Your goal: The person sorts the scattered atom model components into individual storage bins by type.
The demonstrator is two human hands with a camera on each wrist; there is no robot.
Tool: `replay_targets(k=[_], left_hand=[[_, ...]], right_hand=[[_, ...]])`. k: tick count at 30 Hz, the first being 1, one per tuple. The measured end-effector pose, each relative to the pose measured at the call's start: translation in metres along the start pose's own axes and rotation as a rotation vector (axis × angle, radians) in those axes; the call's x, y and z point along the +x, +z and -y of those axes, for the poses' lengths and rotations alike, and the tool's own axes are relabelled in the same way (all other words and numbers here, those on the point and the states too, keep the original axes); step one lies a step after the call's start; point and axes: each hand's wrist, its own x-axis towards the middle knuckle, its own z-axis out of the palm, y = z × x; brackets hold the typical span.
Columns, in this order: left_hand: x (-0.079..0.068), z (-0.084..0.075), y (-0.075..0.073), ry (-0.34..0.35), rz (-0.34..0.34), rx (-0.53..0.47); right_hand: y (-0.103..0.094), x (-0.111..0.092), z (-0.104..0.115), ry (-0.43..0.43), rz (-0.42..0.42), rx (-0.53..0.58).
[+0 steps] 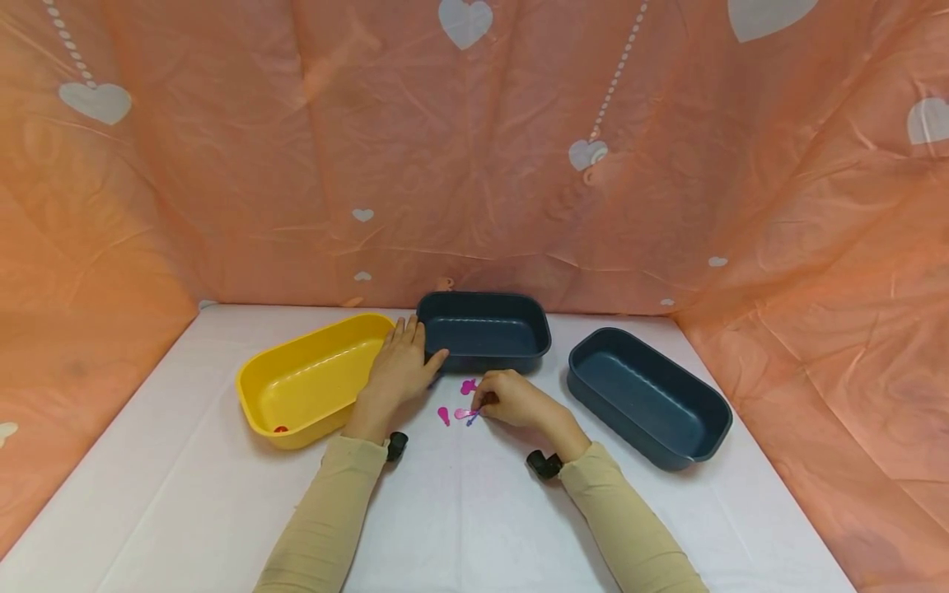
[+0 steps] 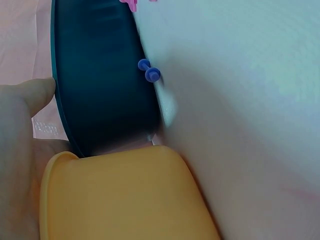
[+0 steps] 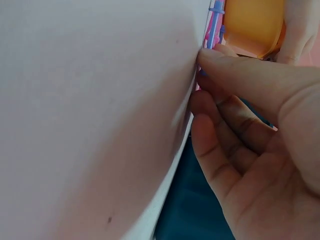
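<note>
My left hand [image 1: 400,366] lies with its fingers stretched out over the neighbouring rims of the yellow bin [image 1: 296,354] and the middle dark bin [image 1: 482,362]. Its thumb touches the dark bin's rim in the left wrist view. Near the table's middle, my right hand [image 1: 511,395] pinches a thin purple plastic piece [image 3: 215,25] between thumb and fingers, close over the white cloth. Small flat pink pieces lie around it: one [image 1: 443,416] to the left, one [image 1: 463,413] by the fingertips, another [image 1: 468,386] farther back. A purple dumbbell-shaped piece [image 2: 150,71] sits beside the middle dark bin.
A second dark bin [image 1: 645,395] stands angled at the right. Inside the yellow bin, at its near end, is a small red object [image 1: 280,429]. White cloth [image 1: 460,511] covers the table, and an orange curtain [image 1: 474,165] with hearts hangs behind and at both sides.
</note>
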Motion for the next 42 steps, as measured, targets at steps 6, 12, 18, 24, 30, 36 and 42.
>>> replay_targets(k=[6, 12, 18, 24, 30, 36, 42], left_hand=[[0.000, 0.000, 0.000, -0.006, -0.001, 0.000], [0.000, 0.001, 0.001, -0.007, 0.000, -0.001], [0.000, 0.000, 0.000, -0.013, 0.006, -0.002], [-0.001, 0.001, 0.000, -0.006, 0.004, -0.006], [-0.001, 0.001, -0.001, -0.004, 0.007, -0.005], [-0.001, 0.001, -0.001, -0.003, 0.009, -0.006], [0.000, 0.000, 0.000, 0.000, 0.006, -0.007]], right_hand=[[-0.001, -0.001, -0.001, 0.015, 0.016, 0.005], [-0.002, -0.003, -0.001, 0.014, 0.022, 0.019], [-0.002, -0.006, 0.000, 0.001, 0.012, 0.022], [-0.005, -0.007, 0.000, -0.016, -0.037, 0.040], [-0.009, -0.007, 0.001, -0.068, -0.139, 0.046], [-0.010, -0.004, -0.001, -0.098, -0.267, 0.070], [-0.012, -0.001, -0.001, -0.094, -0.405, 0.081]])
